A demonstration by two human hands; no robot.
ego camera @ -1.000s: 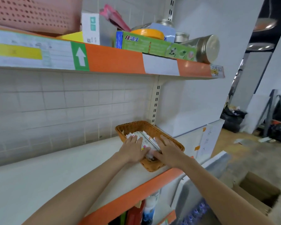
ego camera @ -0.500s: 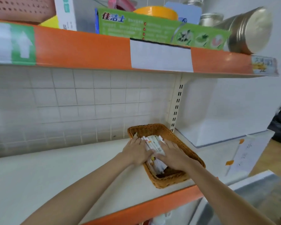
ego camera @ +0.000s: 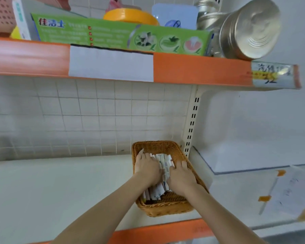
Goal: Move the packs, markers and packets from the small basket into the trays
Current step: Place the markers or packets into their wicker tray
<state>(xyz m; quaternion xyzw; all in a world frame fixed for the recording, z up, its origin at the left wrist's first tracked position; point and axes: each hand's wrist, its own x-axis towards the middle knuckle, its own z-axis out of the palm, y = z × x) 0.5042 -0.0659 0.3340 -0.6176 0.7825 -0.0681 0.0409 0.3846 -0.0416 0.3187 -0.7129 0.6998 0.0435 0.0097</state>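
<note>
Head view: white tiled wall behind, white shelf (ego camera: 60, 187) below with an orange front edge. At 6 o'clock, small wicker basket (ego camera: 163, 207) on that shelf near the slotted upright. Inside, a bundle of white packs (ego camera: 163, 165). Left hand (ego camera: 147, 167) and right hand (ego camera: 180, 175) pressed on it from either side; grip state cannot be told. At 12 o'clock on the upper shelf, green box (ego camera: 113, 33); at 2 o'clock, metal tin (ego camera: 250, 29).

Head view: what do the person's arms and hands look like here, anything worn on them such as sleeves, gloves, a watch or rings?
Both forearms are bare as far as the frame shows, with no sleeve edge in view. The left hand and right hand wear no gloves. No watch, bracelet or ring shows on the visible parts of the wrists and fingers.
</note>
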